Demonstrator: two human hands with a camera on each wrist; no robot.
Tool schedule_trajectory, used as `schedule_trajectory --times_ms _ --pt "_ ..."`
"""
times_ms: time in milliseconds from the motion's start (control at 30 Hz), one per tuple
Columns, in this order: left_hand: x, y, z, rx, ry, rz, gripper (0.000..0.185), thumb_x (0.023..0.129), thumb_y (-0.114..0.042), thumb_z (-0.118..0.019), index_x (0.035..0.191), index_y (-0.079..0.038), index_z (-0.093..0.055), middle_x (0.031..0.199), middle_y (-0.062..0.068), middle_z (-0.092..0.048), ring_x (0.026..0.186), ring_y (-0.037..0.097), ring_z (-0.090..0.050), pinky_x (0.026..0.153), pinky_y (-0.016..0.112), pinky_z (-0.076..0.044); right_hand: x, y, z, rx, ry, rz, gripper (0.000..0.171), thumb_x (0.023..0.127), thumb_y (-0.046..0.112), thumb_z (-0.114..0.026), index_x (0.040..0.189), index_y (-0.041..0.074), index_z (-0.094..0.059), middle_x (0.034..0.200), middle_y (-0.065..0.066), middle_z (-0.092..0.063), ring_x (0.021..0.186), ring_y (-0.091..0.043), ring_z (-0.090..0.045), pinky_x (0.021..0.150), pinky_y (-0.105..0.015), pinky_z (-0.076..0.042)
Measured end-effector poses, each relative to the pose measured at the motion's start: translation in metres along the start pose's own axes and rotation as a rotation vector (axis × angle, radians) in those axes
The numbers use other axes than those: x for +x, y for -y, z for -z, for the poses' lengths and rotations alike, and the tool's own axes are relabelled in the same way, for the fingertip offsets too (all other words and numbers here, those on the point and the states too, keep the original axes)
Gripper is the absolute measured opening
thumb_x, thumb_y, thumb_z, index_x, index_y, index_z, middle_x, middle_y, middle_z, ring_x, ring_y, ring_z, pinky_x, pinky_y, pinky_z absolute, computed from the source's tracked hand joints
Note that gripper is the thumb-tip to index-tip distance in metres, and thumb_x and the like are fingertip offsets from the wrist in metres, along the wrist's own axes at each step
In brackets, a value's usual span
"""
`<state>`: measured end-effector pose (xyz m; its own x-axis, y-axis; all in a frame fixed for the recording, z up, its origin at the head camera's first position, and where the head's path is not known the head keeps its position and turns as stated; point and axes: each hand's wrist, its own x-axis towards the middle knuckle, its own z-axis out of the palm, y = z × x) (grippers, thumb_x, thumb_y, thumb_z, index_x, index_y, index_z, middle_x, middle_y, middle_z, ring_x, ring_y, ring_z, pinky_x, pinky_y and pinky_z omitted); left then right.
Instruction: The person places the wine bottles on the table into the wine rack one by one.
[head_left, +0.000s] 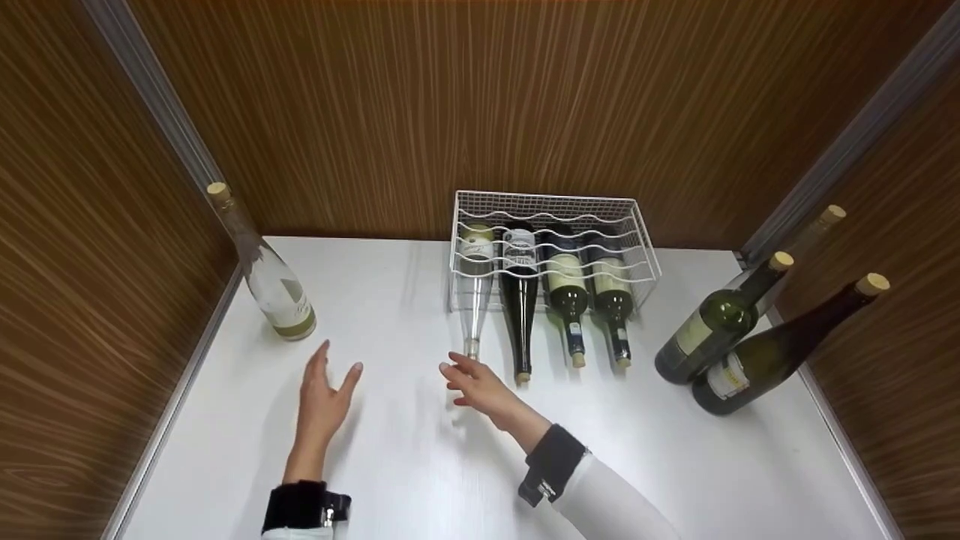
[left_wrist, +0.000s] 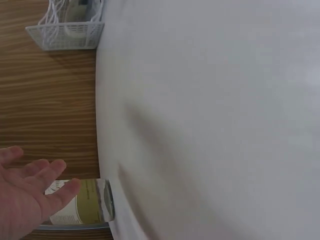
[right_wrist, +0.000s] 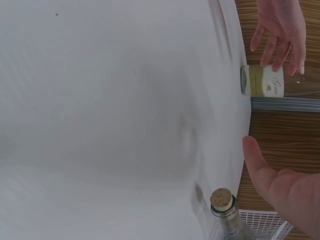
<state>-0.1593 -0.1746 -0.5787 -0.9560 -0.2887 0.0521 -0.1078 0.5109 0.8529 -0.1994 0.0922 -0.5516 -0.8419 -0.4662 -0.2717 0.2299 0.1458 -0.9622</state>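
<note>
Left hand [head_left: 324, 401] hovers over the white counter [head_left: 420, 480] toward its left side, fingers straight and spread, holding nothing. Nearest thing to it is the clear upright bottle [head_left: 274, 289] with a cork, standing near the counter's back-left corner, apart from the fingertips; the left wrist view shows the same bottle's label [left_wrist: 82, 207] just past the fingers [left_wrist: 47, 175].

Right hand [head_left: 480, 390] is mid-counter, fingers loosely extended, empty, fingertips just short of the neck of the clear lying bottle [head_left: 472, 307]. Right wrist view shows that bottle's cork [right_wrist: 221, 199] close beside the thumb [right_wrist: 255, 160], not touching.

The white wire rack [head_left: 551, 240] sits at the back edge, centre-right. Four bottles lie in it, necks pointing to the front edge: the clear one leftmost, then a dark bottle [head_left: 519, 300], then two green bottles [head_left: 568, 296] [head_left: 613, 296].

Near the right edge stand two green corked bottles [head_left: 712, 322] [head_left: 772, 352], side by side; a third cork [head_left: 831, 216] shows behind them.
</note>
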Motion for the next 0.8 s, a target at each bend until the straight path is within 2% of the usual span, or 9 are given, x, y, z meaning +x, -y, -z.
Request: schedule_trajectory --times_ms 100,200,433,600,800 --pt "0.009 -0.001 0.009 0.024 -0.064 0.019 0.081 0.095 -0.035 -0.066 0.154 -0.001 -0.022 0.154 0.026 -0.024 0.139 0.044 -0.029 0.112 0.055 -0.027 0.003 0.002 -0.002 0.045 -0.002 -0.022 0.072 0.101 0.04 -0.053 0.151 -0.004 -0.028 0.146 -0.026 -0.04 0.129 -0.046 -0.044 0.098 -0.052 -0.046" --pt "0.017 -0.002 0.018 0.027 -0.141 0.005 0.08 0.092 -0.027 -0.07 0.152 0.001 -0.025 0.151 0.028 -0.028 0.138 0.045 -0.03 0.111 0.055 -0.027 0.005 0.004 -0.004 0.103 -0.004 -0.053 0.072 0.101 0.04 -0.053 0.152 -0.003 -0.027 0.149 -0.025 -0.037 0.129 -0.045 -0.044 0.097 -0.051 -0.047" --pt "0.037 -0.002 0.038 -0.036 -0.297 -0.038 0.077 0.09 -0.015 -0.072 0.149 0.004 -0.025 0.146 0.03 -0.03 0.138 0.044 -0.028 0.113 0.054 -0.023 0.008 0.01 -0.009 0.178 0.006 -0.092 0.07 0.101 0.04 -0.053 0.153 -0.001 -0.028 0.147 -0.029 -0.035 0.128 -0.045 -0.046 0.094 -0.05 -0.049" --pt "0.051 -0.004 0.052 -0.075 -0.361 -0.03 0.079 0.089 -0.014 -0.073 0.151 0.0 -0.025 0.144 0.03 -0.033 0.135 0.044 -0.033 0.111 0.056 -0.027 0.011 0.015 -0.012 0.181 0.004 -0.098 0.068 0.101 0.039 -0.052 0.152 0.001 -0.029 0.147 -0.028 -0.035 0.127 -0.045 -0.046 0.094 -0.051 -0.049" --pt "0.066 -0.01 0.065 -0.091 -0.398 0.012 0.085 0.089 -0.02 -0.072 0.155 -0.006 -0.019 0.149 0.027 -0.028 0.138 0.041 -0.029 0.112 0.052 -0.027 0.013 0.021 -0.015 0.157 0.008 -0.091 0.069 0.101 0.04 -0.053 0.153 0.001 -0.03 0.147 -0.026 -0.036 0.127 -0.044 -0.046 0.092 -0.051 -0.05"
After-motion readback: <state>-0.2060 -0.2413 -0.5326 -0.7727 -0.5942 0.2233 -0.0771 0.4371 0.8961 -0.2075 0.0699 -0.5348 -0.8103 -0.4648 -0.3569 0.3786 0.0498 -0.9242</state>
